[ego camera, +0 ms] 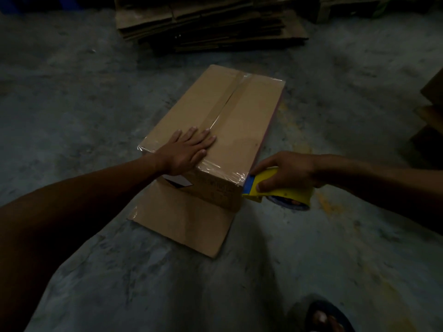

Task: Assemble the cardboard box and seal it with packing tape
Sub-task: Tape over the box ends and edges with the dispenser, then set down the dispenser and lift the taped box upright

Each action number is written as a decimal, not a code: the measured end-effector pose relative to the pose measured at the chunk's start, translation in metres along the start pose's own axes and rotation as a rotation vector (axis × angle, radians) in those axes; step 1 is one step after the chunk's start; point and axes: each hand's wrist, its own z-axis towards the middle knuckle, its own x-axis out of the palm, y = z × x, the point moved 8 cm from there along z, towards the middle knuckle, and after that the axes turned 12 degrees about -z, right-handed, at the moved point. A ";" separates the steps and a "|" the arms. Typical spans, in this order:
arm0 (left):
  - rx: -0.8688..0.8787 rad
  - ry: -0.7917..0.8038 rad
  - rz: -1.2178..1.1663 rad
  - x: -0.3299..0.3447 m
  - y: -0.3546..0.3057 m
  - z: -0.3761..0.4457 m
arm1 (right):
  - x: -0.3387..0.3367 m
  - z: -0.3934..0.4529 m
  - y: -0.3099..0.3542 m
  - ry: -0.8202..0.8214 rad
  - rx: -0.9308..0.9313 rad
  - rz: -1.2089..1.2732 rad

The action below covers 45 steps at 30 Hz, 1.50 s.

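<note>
Hands, two, bare. Left hand (189, 149): fingers straight and slightly spread, palm pressed flat on near end of cardboard box (242, 116) top, fingertips reaching the central seam. Right hand (287, 171): curled round yellow tape dispenser (282, 191), thumb along its near side; blue front edge of dispenser touching near right corner of box.

Clear tape (227, 101): glossy strip along closed top seam, more film folded over near top edge.

Box: on grey concrete floor (72, 92), centre of view.

Flat cardboard panel (182, 221): on floor against near end of box; flap or separate sheet, cannot tell.

Stack of flattened cartons (208, 22): well beyond box.

Sandalled foot (328, 317): bottom right, well apart from box.
</note>
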 end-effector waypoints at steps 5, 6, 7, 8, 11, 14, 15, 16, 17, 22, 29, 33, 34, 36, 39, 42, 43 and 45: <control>-0.034 -0.058 -0.018 0.004 -0.034 -0.009 | 0.037 0.005 -0.018 0.177 0.094 -0.367; -0.026 -0.035 -0.024 0.007 -0.042 -0.014 | 0.055 0.001 -0.031 0.290 0.124 -0.470; -0.012 -0.013 -0.021 0.011 -0.051 -0.018 | 0.067 -0.005 -0.043 0.375 0.157 -0.493; 0.005 -0.019 -0.012 0.010 -0.060 -0.019 | 0.068 -0.011 -0.051 0.383 0.185 -0.472; -0.029 -0.072 -0.011 0.004 -0.084 0.001 | 0.021 -0.004 -0.054 0.158 0.224 -0.450; -0.070 -0.101 -0.022 0.031 -0.123 0.014 | 0.007 0.004 -0.059 0.106 0.244 -0.439; -0.069 -0.115 0.006 0.038 -0.132 0.014 | 0.010 0.004 -0.059 0.124 0.252 -0.440; -0.063 -0.130 0.047 0.042 -0.135 0.014 | 0.015 0.007 -0.060 0.135 0.255 -0.445; -0.051 -0.140 0.092 0.043 -0.136 0.014 | 0.018 0.009 -0.060 0.138 0.257 -0.405; 0.050 -0.110 0.132 0.034 -0.130 0.016 | 0.021 0.014 -0.052 0.091 0.247 -0.252; 0.203 -0.100 0.182 0.023 -0.075 -0.035 | 0.073 0.018 0.004 0.209 0.048 -0.119; 0.231 -0.087 0.167 0.013 -0.041 -0.077 | 0.121 0.014 0.028 0.346 -0.065 -0.181; 0.221 -0.081 0.167 0.011 -0.032 -0.085 | 0.133 0.018 0.032 0.344 -0.120 -0.317; 0.207 -0.079 0.164 0.007 -0.018 -0.101 | 0.167 0.032 0.028 0.313 -0.357 -1.080; 0.164 -0.064 0.118 0.009 0.000 -0.129 | 0.182 0.031 0.030 0.456 -0.049 -0.474; -0.027 -0.164 0.023 0.009 0.029 -0.158 | 0.170 0.027 0.059 0.301 -0.172 -0.138; -0.105 -0.226 -0.032 0.008 0.039 -0.165 | 0.174 0.022 0.064 0.362 -0.184 -0.198; -0.260 -0.339 -0.143 0.005 0.051 -0.174 | 0.183 0.018 0.067 0.472 -0.177 -0.285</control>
